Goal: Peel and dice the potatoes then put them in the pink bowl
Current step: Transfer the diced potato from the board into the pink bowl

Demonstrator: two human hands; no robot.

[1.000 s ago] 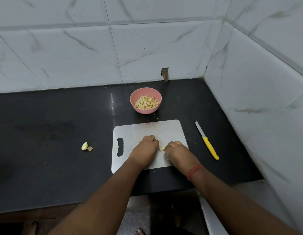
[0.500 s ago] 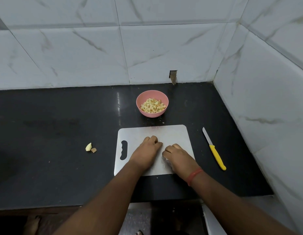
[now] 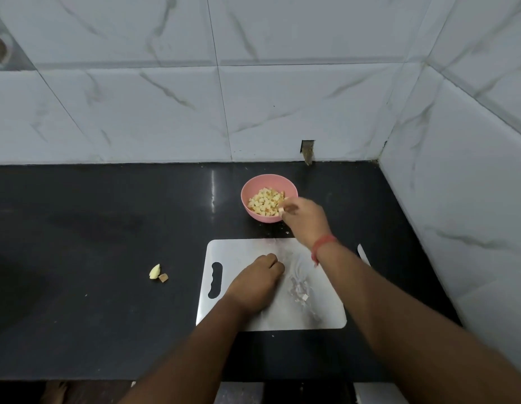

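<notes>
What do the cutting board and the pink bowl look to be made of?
Cutting board: probably plastic, thin, white and matte, with a moulded handle slot and faint knife scuffs. Pink bowl: likely plastic or melamine, uniform matte pink with a smooth rim and no glaze shine; the material can't be confirmed.

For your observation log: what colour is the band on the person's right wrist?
Red-orange wrist band, seen clearly in the head view.

A home kitchen: a black stone counter (image 3: 107,258) set into a corner of marble-look wall tiles (image 3: 282,106), a cutting board (image 3: 247,249) near its front edge
</notes>
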